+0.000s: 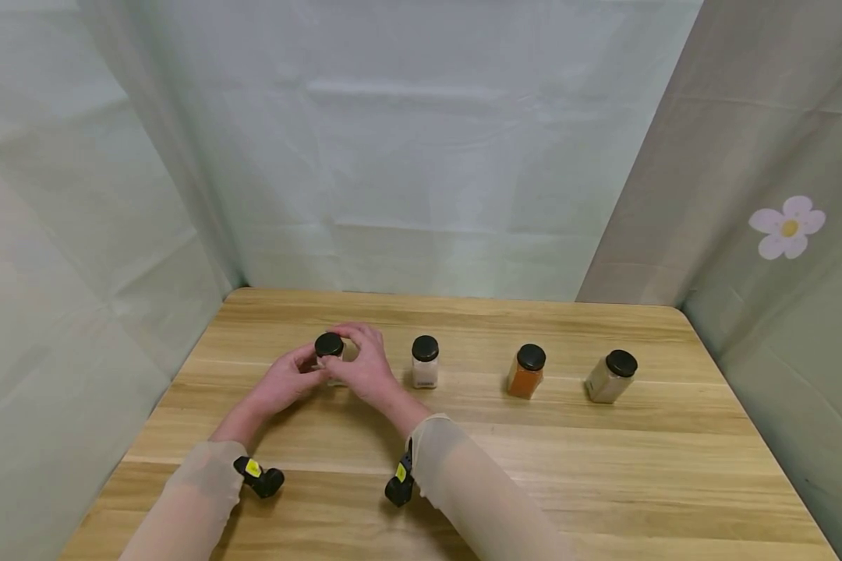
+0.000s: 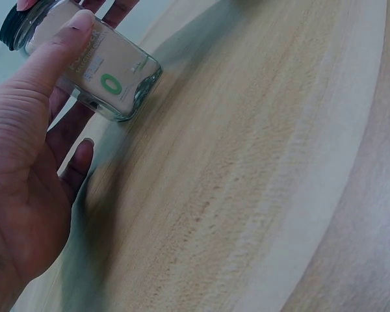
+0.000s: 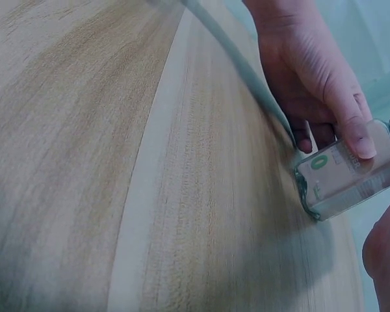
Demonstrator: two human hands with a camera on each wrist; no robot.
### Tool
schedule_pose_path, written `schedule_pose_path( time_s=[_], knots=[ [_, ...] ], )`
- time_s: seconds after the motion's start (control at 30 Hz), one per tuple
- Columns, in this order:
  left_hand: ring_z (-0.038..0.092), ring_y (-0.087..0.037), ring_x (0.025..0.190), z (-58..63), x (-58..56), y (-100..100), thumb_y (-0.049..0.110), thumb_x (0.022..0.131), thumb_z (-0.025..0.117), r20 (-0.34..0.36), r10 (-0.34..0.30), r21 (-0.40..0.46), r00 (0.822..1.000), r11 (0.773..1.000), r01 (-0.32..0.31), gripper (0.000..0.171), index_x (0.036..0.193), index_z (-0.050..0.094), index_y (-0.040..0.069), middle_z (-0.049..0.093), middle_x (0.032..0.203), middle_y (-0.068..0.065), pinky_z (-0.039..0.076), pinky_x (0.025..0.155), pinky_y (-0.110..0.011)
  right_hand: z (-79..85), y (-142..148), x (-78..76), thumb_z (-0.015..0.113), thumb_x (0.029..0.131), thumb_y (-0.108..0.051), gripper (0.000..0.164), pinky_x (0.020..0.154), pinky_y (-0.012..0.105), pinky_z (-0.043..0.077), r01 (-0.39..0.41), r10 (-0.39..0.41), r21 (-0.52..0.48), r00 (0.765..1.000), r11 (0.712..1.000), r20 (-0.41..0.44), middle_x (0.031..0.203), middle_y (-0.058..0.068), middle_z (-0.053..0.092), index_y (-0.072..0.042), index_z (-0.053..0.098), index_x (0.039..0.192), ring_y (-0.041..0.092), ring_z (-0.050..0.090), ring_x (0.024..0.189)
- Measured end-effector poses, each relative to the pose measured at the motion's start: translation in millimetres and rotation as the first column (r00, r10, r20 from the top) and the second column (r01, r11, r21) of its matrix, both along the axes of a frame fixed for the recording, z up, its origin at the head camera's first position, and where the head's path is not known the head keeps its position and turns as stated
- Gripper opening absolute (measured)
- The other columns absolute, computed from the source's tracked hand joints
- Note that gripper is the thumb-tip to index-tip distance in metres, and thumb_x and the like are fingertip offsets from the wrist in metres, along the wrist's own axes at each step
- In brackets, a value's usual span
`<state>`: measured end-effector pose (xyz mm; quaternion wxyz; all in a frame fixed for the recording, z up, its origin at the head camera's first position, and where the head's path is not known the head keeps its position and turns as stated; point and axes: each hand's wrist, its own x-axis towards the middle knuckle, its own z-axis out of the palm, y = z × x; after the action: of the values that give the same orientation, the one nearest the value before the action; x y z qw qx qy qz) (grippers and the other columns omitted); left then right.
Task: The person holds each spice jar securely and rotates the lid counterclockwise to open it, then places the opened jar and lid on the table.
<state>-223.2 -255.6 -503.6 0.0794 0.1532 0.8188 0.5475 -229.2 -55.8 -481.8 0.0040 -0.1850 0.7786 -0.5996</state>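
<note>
A square glass jar [image 2: 104,65] with a black lid [image 1: 329,344] and pale powder inside is held between both hands at the table's left. My left hand [image 1: 285,383] grips its body from the left, its thumb pressed on the label with a green mark in the left wrist view. From the right, my right hand [image 1: 368,370] pinches the jar near its lid, thumb in front and fingers behind. The right wrist view shows the right hand [image 3: 389,250] only partly, at the edge. Whether the jar's base touches the table cannot be told.
To the right, in a loose row on the wooden table [image 1: 533,467], stand a jar of whitish contents [image 1: 425,370], a jar of orange powder [image 1: 524,379] and a jar of beige contents [image 1: 608,383], all black-lidded. Pale curtains [image 1: 421,156] enclose the table's back and sides.
</note>
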Motion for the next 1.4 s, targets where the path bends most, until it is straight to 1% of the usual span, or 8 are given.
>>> schedule_pose_path(
  time_s=[0.3, 0.5, 0.7, 0.9, 1.03, 1.13, 1.27, 1.4],
  knots=[
    [0.056, -0.028, 0.119, -0.4, 0.0, -0.5, 0.023, 0.099, 0.071, 0.003, 0.007, -0.003, 1.0, 1.0, -0.007, 0.051, 0.146, 0.056, 0.009, 0.059, 0.138, -0.015, 0.05, 0.09, -0.028, 0.5, 0.0, 1.1, 0.076, 0.085, -0.022, 0.05, 0.107, 0.041, 0.034, -0.014, 0.014, -0.031, 1.0, 0.999, 0.008, 0.138, -0.015, 0.05, -0.027, 0.068, 0.134, 0.009, 0.035, 0.13],
    [0.054, -0.023, 0.124, -2.1, -0.6, -1.5, 0.021, 0.099, 0.071, -0.005, -0.001, 0.0, 1.0, 1.0, 0.001, 0.049, 0.144, 0.056, 0.008, 0.058, 0.141, -0.015, 0.049, 0.092, -0.025, -0.7, -0.2, 1.0, 0.079, 0.085, -0.025, 0.056, 0.111, 0.043, 0.032, -0.014, 0.014, -0.019, 1.0, 1.0, 0.002, 0.14, -0.012, 0.05, -0.028, 0.064, 0.139, 0.01, 0.033, 0.134],
    [0.057, -0.018, 0.117, -1.9, -0.6, -2.2, 0.017, 0.099, 0.071, 0.006, -0.005, 0.013, 1.0, 1.0, 0.005, 0.047, 0.143, 0.057, 0.005, 0.061, 0.137, -0.016, 0.049, 0.092, -0.024, -3.4, -1.7, 0.5, 0.085, 0.085, -0.033, 0.062, 0.113, 0.042, 0.031, -0.004, 0.004, -0.019, 1.0, 1.0, 0.012, 0.143, -0.014, 0.048, -0.03, 0.06, 0.142, 0.008, 0.031, 0.137],
    [0.056, -0.016, 0.117, -1.7, -0.4, -1.4, 0.02, 0.099, 0.07, 0.006, 0.002, 0.009, 1.0, 1.0, -0.002, 0.046, 0.142, 0.058, 0.006, 0.06, 0.139, -0.015, 0.048, 0.092, -0.023, -3.5, -3.0, 1.3, 0.088, 0.082, -0.038, 0.061, 0.112, 0.043, 0.033, 0.028, -0.026, -0.036, 0.999, 0.999, 0.044, 0.143, -0.011, 0.044, -0.032, 0.059, 0.136, 0.01, 0.031, 0.137],
    [0.055, -0.016, 0.12, -1.4, 0.2, -1.3, 0.02, 0.1, 0.07, 0.001, 0.002, 0.012, 1.0, 1.0, -0.002, 0.048, 0.144, 0.057, 0.006, 0.057, 0.143, -0.015, 0.047, 0.093, -0.021, -2.2, -3.0, 1.3, 0.089, 0.08, -0.039, 0.064, 0.11, 0.043, 0.034, 0.05, -0.048, -0.043, 0.998, 0.998, 0.047, 0.138, -0.009, 0.048, -0.021, 0.059, 0.134, 0.013, 0.031, 0.137],
    [0.054, -0.015, 0.122, -1.4, 0.2, -1.5, 0.02, 0.1, 0.07, -0.001, -0.002, 0.018, 1.0, 1.0, 0.003, 0.05, 0.146, 0.055, 0.006, 0.056, 0.144, -0.015, 0.046, 0.094, -0.02, -1.9, -3.0, 1.4, 0.089, 0.079, -0.041, 0.065, 0.109, 0.042, 0.035, 0.061, -0.059, -0.042, 0.997, 0.997, 0.054, 0.135, -0.01, 0.049, -0.017, 0.058, 0.131, 0.013, 0.032, 0.137],
    [0.054, -0.015, 0.122, -2.4, -0.8, -1.9, 0.02, 0.1, 0.07, 0.004, -0.002, 0.022, 1.0, 1.0, 0.002, 0.052, 0.147, 0.054, 0.006, 0.056, 0.145, -0.015, 0.046, 0.094, -0.021, -2.0, -3.2, 1.4, 0.089, 0.078, -0.043, 0.06, 0.108, 0.039, 0.036, 0.074, -0.072, -0.035, 0.996, 0.997, 0.062, 0.132, -0.012, 0.049, -0.023, 0.057, 0.124, 0.011, 0.033, 0.135],
    [0.054, -0.018, 0.123, -3.2, -1.5, -2.0, 0.019, 0.1, 0.07, 0.009, -0.003, 0.022, 1.0, 1.0, 0.003, 0.052, 0.148, 0.053, 0.007, 0.056, 0.145, -0.015, 0.045, 0.095, -0.021, -1.9, -3.7, 1.2, 0.089, 0.079, -0.042, 0.058, 0.108, 0.039, 0.036, 0.08, -0.077, -0.035, 0.995, 0.996, 0.065, 0.132, -0.012, 0.049, -0.023, 0.057, 0.122, 0.012, 0.033, 0.136]
  ],
)
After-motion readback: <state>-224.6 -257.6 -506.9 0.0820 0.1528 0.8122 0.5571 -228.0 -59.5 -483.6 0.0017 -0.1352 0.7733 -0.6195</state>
